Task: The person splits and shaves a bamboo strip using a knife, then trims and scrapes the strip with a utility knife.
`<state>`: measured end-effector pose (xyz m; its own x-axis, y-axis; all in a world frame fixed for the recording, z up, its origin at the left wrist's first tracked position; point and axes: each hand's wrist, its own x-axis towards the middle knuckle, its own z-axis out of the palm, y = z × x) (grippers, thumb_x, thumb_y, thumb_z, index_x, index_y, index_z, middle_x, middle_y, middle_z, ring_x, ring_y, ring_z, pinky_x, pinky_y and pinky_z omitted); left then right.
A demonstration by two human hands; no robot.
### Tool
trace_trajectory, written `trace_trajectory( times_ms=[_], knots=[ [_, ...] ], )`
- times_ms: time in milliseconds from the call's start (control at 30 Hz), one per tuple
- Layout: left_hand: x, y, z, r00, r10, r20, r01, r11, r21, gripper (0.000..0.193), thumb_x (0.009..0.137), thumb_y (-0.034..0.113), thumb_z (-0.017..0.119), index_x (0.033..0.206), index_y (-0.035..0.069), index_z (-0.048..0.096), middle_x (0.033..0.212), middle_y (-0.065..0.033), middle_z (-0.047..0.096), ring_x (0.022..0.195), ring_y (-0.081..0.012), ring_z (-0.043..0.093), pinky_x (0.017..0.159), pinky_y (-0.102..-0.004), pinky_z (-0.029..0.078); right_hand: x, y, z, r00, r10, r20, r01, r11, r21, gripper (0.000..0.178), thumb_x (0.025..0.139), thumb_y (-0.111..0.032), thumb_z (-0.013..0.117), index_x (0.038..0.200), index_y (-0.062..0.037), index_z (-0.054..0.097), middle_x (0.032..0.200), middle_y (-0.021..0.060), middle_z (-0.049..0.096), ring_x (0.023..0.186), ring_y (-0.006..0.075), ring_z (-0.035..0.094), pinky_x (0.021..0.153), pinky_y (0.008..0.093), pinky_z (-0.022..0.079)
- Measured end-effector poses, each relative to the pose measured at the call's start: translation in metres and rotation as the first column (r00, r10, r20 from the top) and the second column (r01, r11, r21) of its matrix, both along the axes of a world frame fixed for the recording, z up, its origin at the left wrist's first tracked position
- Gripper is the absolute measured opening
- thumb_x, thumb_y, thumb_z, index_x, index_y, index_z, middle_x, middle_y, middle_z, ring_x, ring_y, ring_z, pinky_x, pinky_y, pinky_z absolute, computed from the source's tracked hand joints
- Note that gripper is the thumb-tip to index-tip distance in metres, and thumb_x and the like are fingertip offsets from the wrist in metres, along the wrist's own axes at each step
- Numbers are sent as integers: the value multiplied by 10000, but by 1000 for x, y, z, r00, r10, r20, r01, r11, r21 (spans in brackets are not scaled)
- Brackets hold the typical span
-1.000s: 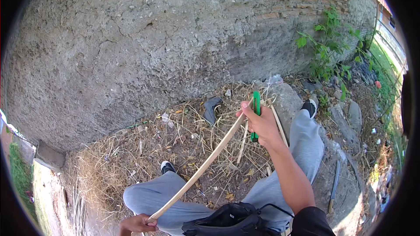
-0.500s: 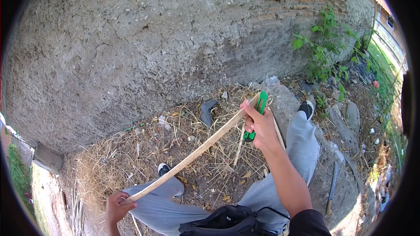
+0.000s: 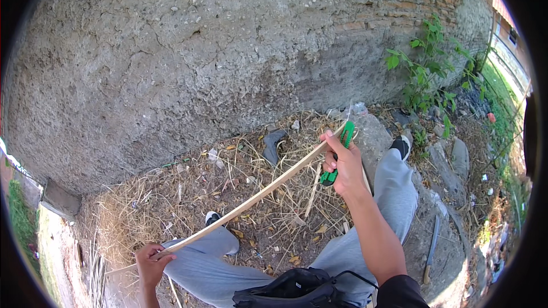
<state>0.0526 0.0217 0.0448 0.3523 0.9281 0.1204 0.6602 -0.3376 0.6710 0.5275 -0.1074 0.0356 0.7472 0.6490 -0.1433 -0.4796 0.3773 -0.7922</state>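
A long, thin strip of pale wood or bamboo (image 3: 264, 190) slants across in front of me, from low on the left up to the right. My left hand (image 3: 150, 267) is closed on it near its lower end, and a short length sticks out past the fingers. My right hand (image 3: 349, 172) grips a green utility knife (image 3: 347, 132), its thin blade out and pointing toward the wall. The strip's upper end lies against the thumb of that same hand, beside the knife.
A rough plastered wall (image 3: 188, 74) rises ahead, with a leafy plant (image 3: 431, 71) at its right. Dry straw (image 3: 123, 211) and debris litter the ground. A long-bladed knife (image 3: 434, 245) lies on stone to my right. A black bag (image 3: 285, 294) sits at my lap.
The strip now extends past my left hand on the lower left, where before it ended at the fingers. My right hand and the utility knife have shifted slightly right, and the blade now shows.
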Motion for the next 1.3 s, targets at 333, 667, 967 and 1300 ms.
trace_trajectory(
  times_ms=[333,667,967,1300],
  knots=[
    [6,1,0,997,-69,-30,75,907,415,323,587,-18,846,782,8,590,738,-84,618,620,-147,596,558,-260,477,-1,1,1,981,-80,178,99,990,-103,242,883,-223,684,749,-50,581,716,112,663,415,27,387,382,213,302],
    [3,5,-10,996,-53,76,12,888,460,404,572,-119,802,677,7,433,756,-97,593,651,-147,551,594,-264,470,0,-2,-2,987,-24,160,25,1000,-5,223,907,-212,653,994,-6,640,849,158,682,458,23,389,426,203,334],
    [10,11,-8,994,-72,78,41,939,342,355,570,-84,824,705,0,506,771,-93,610,687,-142,581,600,-277,489,4,-4,1,985,-68,156,70,998,-7,183,904,-213,660,900,-36,618,760,87,638,461,26,392,424,206,320],
    [110,52,12,960,-267,80,200,859,471,265,613,7,834,764,-6,616,797,-102,654,702,-193,651,620,-287,514,44,-24,19,901,-432,23,430,901,63,243,884,-288,695,873,-68,592,731,-4,540,458,43,390,411,219,311]
  ],
)
